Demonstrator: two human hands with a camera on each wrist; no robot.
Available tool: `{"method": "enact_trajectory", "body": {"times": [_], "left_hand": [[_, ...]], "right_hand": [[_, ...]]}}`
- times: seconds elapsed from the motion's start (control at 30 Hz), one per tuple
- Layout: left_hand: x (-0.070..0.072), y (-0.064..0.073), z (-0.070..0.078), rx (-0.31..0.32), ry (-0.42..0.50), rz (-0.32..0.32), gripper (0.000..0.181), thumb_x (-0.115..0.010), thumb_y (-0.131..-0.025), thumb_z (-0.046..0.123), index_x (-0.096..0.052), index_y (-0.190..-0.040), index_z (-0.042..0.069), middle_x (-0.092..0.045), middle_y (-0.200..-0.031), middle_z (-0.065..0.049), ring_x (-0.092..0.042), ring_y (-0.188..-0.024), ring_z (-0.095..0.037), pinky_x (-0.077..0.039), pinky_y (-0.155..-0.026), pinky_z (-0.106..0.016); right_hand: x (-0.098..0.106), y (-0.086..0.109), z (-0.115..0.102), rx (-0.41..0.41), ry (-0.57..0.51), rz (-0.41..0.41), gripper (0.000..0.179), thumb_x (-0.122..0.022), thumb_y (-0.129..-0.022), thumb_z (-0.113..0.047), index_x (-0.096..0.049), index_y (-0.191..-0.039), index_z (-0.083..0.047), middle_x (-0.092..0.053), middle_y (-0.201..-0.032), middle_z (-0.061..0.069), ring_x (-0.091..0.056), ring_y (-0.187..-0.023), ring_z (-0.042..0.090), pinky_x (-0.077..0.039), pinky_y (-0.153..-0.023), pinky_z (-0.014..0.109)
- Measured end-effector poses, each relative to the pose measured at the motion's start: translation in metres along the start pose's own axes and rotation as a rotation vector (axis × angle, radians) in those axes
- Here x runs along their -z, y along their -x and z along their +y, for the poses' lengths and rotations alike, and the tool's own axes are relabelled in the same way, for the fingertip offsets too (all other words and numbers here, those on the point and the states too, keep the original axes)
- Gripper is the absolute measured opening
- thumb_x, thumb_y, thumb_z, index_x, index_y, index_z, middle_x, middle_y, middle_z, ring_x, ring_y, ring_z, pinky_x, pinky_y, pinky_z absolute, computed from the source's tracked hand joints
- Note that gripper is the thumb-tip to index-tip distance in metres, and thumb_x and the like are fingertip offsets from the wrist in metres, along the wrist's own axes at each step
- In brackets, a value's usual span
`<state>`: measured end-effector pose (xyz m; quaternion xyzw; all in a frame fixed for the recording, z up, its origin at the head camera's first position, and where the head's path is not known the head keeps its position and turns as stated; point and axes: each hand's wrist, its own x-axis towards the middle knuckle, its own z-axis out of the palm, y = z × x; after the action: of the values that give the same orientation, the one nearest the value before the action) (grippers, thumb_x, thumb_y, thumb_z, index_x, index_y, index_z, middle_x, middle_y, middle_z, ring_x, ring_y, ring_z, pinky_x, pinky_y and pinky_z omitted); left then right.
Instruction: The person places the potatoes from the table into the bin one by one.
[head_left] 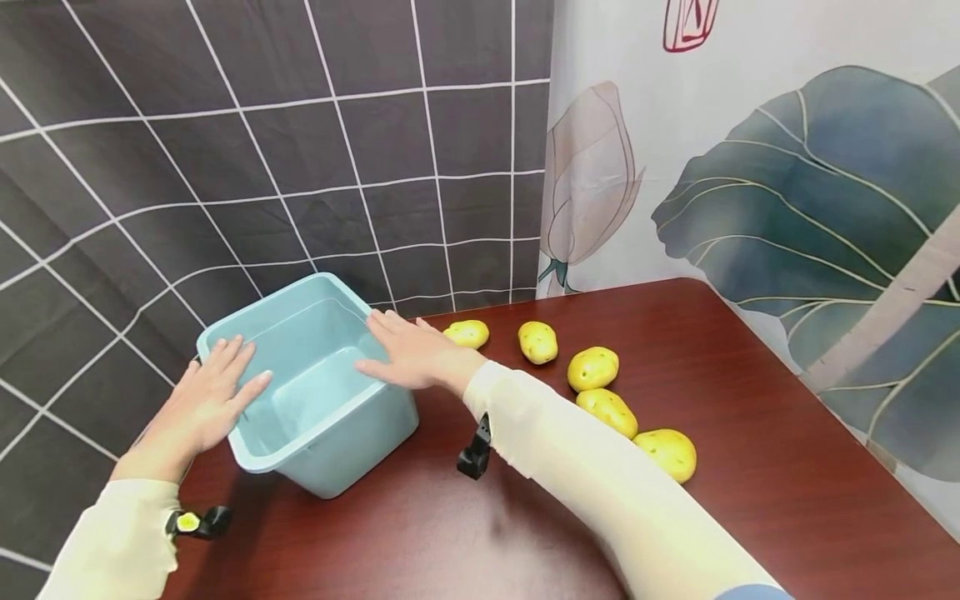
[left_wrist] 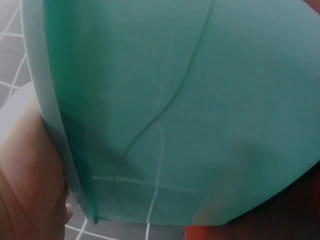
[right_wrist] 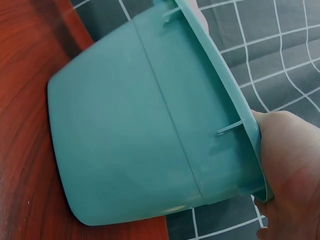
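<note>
A light blue plastic tub (head_left: pixel 345 425) stands on the table at the left, its inside bare as far as I can see. My left hand (head_left: pixel 198 400) lies over its left rim with straight fingers, the thumb pointing inward. On the opposite rim rests my right hand (head_left: pixel 420 354), fingers extended along the edge and thumb over the opening. In the left wrist view, part of that hand (left_wrist: pixel 30 175) touches the tub's rim (left_wrist: pixel 50 100). The right wrist view has the right hand (right_wrist: pixel 292 170) against the rim of the tub (right_wrist: pixel 120 130).
Several yellow potatoes lie in a curved row right of the tub, from a far potato (head_left: pixel 467 334) to a near potato (head_left: pixel 667 455), partly behind the right forearm. A dark checked cloth (head_left: pixel 300 150) hangs behind the reddish-brown table (head_left: pixel 390 542), and a leaf-patterned curtain (head_left: pixel 817 208) at right.
</note>
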<state>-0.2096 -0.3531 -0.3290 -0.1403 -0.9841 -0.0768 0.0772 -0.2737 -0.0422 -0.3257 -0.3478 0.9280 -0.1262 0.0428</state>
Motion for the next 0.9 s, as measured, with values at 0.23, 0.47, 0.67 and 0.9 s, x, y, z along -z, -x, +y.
{"method": "enact_trajectory", "body": {"times": [0.23,0.47,0.67,0.9], "left_hand": [[-0.008,0.003,0.015,-0.052,0.082,0.044,0.063,-0.041,-0.102,0.037,-0.033,-0.144,-0.010,-0.025,-0.149,-0.033,-0.015,-0.140,-0.049,-0.012,-0.107,-0.068],[-0.011,0.002,0.026,-0.074,0.176,0.071,0.062,-0.043,-0.102,0.034,-0.030,-0.146,-0.007,-0.022,-0.152,-0.031,-0.007,-0.144,-0.043,-0.002,-0.114,-0.057],[-0.012,-0.006,0.036,-0.027,0.233,0.026,0.070,-0.041,-0.102,0.038,-0.018,-0.150,-0.006,-0.010,-0.156,-0.027,0.002,-0.145,-0.040,-0.002,-0.115,-0.054],[-0.011,-0.014,0.044,0.066,0.237,-0.061,0.080,-0.038,-0.101,0.047,-0.003,-0.151,-0.004,0.004,-0.158,-0.023,0.010,-0.144,-0.038,-0.009,-0.109,-0.065]], "right_hand": [[0.000,0.009,0.015,0.037,-0.063,0.001,0.083,-0.032,-0.093,-0.068,-0.014,-0.156,-0.016,-0.010,-0.161,-0.005,-0.006,-0.147,0.013,-0.014,-0.117,0.045],[-0.005,0.034,0.018,0.053,-0.029,0.040,0.081,-0.032,-0.094,-0.066,-0.016,-0.155,-0.014,-0.011,-0.161,-0.001,-0.005,-0.147,0.015,-0.016,-0.116,0.047],[-0.007,0.067,0.018,0.061,0.000,0.062,0.085,-0.029,-0.092,-0.070,-0.016,-0.155,-0.013,-0.010,-0.161,0.002,-0.001,-0.147,0.017,-0.012,-0.117,0.045],[-0.006,0.092,0.010,0.108,0.030,0.057,0.087,-0.027,-0.091,-0.072,-0.017,-0.155,-0.014,-0.009,-0.161,0.002,0.001,-0.147,0.018,-0.008,-0.117,0.044]]}}
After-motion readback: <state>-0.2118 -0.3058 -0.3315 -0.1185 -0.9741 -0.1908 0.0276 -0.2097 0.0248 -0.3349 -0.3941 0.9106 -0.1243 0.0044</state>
